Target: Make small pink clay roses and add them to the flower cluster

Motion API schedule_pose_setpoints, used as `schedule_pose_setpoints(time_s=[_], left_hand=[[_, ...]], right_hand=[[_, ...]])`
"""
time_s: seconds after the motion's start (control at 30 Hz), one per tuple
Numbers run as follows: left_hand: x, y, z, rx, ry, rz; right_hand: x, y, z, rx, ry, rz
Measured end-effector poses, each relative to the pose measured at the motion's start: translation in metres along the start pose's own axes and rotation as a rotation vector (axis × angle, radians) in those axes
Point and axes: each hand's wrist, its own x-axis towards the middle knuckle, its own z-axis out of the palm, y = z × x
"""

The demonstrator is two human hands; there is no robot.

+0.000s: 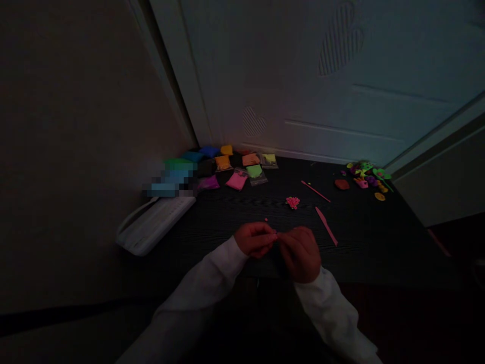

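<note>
My left hand (pixel 255 239) and my right hand (pixel 301 253) meet fingertip to fingertip over the near edge of a dark table (pixel 356 242). Both are pinched together on a tiny pink bit of clay (pixel 275 235) between them. White sleeves cover both arms. Just beyond the hands lies a small heap of pink clay pellets (pixel 293 202), and one loose pink speck (pixel 266 220) sits closer. A pink plastic modelling knife (pixel 326 226) lies to the right of my right hand.
Several coloured clay packets (pixel 227 169) lie at the back left. A thin pink stick tool (pixel 316 191) and finished clay shapes (pixel 366 177) sit at the back right. A white case (pixel 153 225) hangs over the table's left edge. A white door stands behind. The light is dim.
</note>
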Motion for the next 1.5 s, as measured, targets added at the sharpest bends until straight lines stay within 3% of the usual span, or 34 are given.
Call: schedule_pose_setpoints(time_s=[0.23,0.43,0.73,0.97,1.37,1.5], left_hand=[[-0.001,0.006,0.002,0.100,0.128,0.019],[0.000,0.006,0.010,0.203,0.296,0.150],[0.001,0.002,0.007,0.406,0.303,0.252],[0.003,0.000,0.008,0.433,0.315,0.274],[0.003,0.001,0.008,0.526,0.352,0.310],[0.000,0.002,0.003,0.657,0.500,0.408]], right_hand=[[0.003,-0.003,0.000,0.069,0.031,0.154],[0.006,-0.004,-0.003,0.201,-0.006,0.306],[0.013,-0.001,0.000,0.339,-0.020,0.387],[0.013,0.000,-0.001,0.377,-0.006,0.423],[0.012,0.005,0.000,0.294,-0.063,0.453],[0.011,0.007,0.002,0.206,-0.021,0.506]])
